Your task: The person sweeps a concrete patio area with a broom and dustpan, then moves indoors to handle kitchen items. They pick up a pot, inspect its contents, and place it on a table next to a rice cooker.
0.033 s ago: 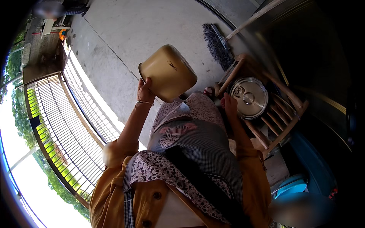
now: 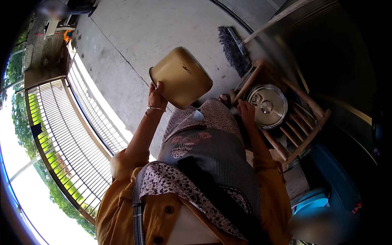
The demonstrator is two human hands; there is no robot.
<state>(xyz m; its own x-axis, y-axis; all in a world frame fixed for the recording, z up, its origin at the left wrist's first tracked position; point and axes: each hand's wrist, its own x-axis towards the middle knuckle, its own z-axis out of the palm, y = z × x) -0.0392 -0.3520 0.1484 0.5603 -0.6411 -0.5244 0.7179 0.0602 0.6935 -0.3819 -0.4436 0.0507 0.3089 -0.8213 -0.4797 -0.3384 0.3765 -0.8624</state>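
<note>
My left hand (image 2: 156,96) grips the rim of a tan, rounded-square bin (image 2: 181,79). The bin is tilted over on its side in front of my lap, with a dark scuff on its outer wall; its inside is hidden. My right hand (image 2: 246,112) is closed, fingers curled, close beside a round metal lid (image 2: 267,106). Whatever those fingers hold, if anything, does not show. The shiny lid lies within a wooden chair frame (image 2: 286,122) to my right.
A grey mop (image 2: 234,49) rests on the concrete floor (image 2: 130,36) beyond the chair. A barred metal railing (image 2: 65,143) runs along the left. Low on the right are a blue tub (image 2: 337,177) and a light-blue basin (image 2: 312,200). Another person (image 2: 81,9) shows at the far left.
</note>
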